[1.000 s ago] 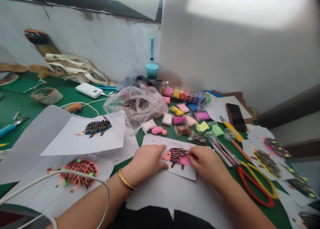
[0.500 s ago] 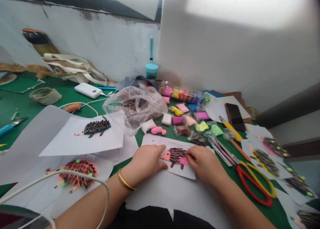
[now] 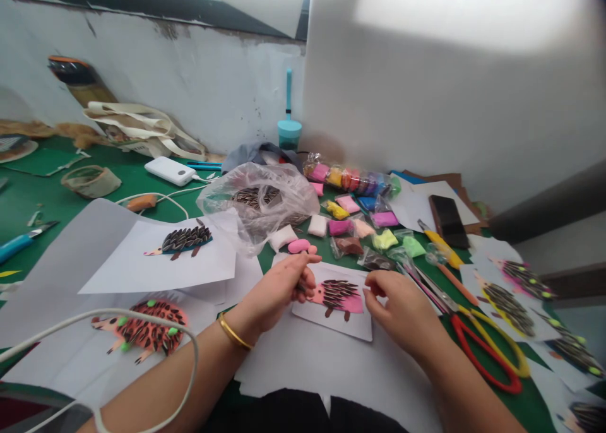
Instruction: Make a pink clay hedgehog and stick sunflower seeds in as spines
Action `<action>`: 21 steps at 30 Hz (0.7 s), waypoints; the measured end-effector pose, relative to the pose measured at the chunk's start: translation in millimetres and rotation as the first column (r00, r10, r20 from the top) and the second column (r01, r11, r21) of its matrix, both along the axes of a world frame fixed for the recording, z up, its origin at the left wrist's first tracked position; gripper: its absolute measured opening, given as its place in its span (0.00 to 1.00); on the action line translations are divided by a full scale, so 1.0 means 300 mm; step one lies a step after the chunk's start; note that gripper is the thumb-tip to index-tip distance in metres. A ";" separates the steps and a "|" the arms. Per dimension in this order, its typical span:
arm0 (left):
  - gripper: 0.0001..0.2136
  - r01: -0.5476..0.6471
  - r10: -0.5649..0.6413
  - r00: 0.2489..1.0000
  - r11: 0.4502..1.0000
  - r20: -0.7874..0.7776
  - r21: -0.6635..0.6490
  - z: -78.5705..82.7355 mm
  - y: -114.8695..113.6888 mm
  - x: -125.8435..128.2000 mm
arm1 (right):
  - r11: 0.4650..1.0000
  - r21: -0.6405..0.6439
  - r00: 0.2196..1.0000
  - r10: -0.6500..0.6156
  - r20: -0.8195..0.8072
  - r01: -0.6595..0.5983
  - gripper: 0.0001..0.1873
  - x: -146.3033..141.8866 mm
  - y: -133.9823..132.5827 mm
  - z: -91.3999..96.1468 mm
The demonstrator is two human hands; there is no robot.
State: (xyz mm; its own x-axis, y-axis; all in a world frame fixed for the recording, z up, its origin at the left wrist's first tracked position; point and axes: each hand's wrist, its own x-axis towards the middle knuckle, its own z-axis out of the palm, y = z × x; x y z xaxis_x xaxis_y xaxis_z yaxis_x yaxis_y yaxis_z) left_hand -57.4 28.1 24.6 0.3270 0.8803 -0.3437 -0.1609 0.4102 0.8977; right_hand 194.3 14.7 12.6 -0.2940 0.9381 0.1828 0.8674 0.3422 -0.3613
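A pink clay hedgehog with sunflower seeds as spines lies on a white card in front of me. My left hand, with a gold bangle at the wrist, is raised at the card's left edge. It is turned on its side, its fingers curled around small dark pieces that look like sunflower seeds, partly hidden. To the right of the hedgehog is my right hand, just off its pink rear. Thumb and forefinger are apart with nothing visible between them. Rows of seeds cover most of the hedgehog's back.
Behind the card sit a plastic bag of seeds and several clay packets. Red-and-yellow scissors and a phone are at right. Other hedgehog pictures lie on both sides. A white cable crosses my left forearm.
My left hand has lifted off the card and rolled to its side, fingers curled. My right hand has drawn back rightward from the hedgehog, its pinch opened.
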 end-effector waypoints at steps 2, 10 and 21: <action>0.26 0.026 0.042 0.951 0.976 0.307 -0.217 0.004 0.001 0.008 | 0.995 0.090 0.996 0.053 -0.072 -0.046 0.06 -0.007 -0.007 0.009; 0.31 0.261 0.043 0.738 0.902 0.673 -0.344 -0.001 -0.029 0.041 | 0.913 0.289 0.921 0.346 -0.179 -0.287 0.11 -0.088 -0.041 0.013; 0.31 0.256 0.003 0.767 0.916 0.642 -0.309 0.012 -0.033 0.040 | 0.952 0.190 0.929 0.283 -0.237 -0.241 0.08 -0.069 -0.032 0.011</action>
State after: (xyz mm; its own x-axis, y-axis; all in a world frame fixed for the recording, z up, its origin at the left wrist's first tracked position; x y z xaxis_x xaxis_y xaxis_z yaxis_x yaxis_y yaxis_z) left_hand -45.4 18.2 28.2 0.6780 0.6693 -0.3037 -0.5470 0.7355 0.3997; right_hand 173.7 5.2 16.0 -0.4487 0.7879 0.4218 0.6229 0.6142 -0.4846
